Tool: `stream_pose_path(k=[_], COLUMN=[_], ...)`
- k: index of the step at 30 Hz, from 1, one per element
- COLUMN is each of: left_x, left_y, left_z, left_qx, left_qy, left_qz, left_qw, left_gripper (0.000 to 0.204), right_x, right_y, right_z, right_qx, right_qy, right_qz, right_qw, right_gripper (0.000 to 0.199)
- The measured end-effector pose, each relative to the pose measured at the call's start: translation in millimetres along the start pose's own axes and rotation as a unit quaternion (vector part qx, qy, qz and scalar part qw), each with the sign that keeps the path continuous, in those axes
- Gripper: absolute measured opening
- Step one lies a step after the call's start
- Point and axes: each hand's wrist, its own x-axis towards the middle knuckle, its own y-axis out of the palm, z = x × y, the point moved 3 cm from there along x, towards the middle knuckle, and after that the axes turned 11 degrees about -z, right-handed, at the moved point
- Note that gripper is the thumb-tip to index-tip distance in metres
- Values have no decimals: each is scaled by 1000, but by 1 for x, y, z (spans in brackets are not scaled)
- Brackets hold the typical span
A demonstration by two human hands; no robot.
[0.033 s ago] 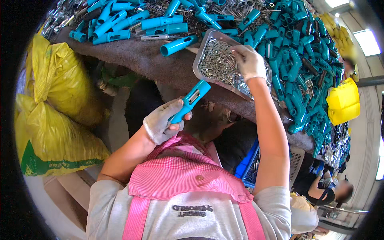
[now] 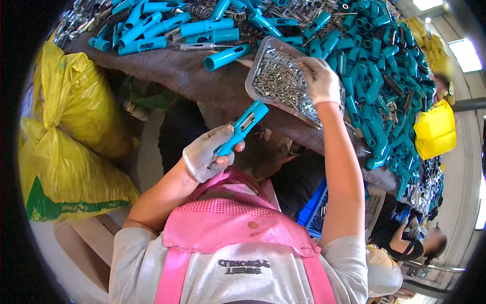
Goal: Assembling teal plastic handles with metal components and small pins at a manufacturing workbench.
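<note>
My left hand [image 2: 210, 152], in a pale glove with some bare fingertips, is wrapped round a teal plastic tube-shaped housing [image 2: 244, 126]. The housing tilts up to the right, and a metal part [image 2: 247, 121] shows in its side slot. My gloved right hand [image 2: 320, 80] hangs over the right side of a clear plastic tray [image 2: 249, 86]. Its thumb and fingers come together in a pinch; whatever is between them, if anything, is too small to make out. Many small metal pins [image 2: 281, 78] fill the tray, and the hand covers part of them.
Teal housings [image 2: 367, 86] are heaped right of the tray, with more [image 2: 210, 30] along the back among springs and metal parts. Yellow sacks [image 2: 76, 167] stand at the left. A yellow container [image 2: 435, 129] is at the right, beyond it a co-worker [image 2: 410, 243]. A blue crate [image 2: 314, 207] sits below my right arm.
My right hand has shifted slightly to the right over the tray, and its fingers look drawn closer together. My left hand keeps its hold on the teal housing.
</note>
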Motion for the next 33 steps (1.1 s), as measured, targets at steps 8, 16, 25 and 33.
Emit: stream_pose_path(k=[8, 16, 25, 33], left_x=[-3, -4, -9, -12], left_y=[16, 17, 22, 20], left_z=[-1, 10, 11, 13], left_qx=[36, 106, 207, 231], left_qy=[36, 76, 127, 182], left_qz=[20, 2, -11, -11], left_qw=[999, 991, 970, 956], left_gripper=[26, 29, 30, 34], right_x=[-86, -110, -114, -143], right_y=[-40, -46, -48, -24], right_z=[90, 100, 105, 96], right_qx=[182, 171, 169, 248], right_qy=[-48, 61, 18, 183], right_qz=[135, 148, 146, 119], right_qw=[973, 972, 975, 944], right_gripper=[36, 15, 12, 22])
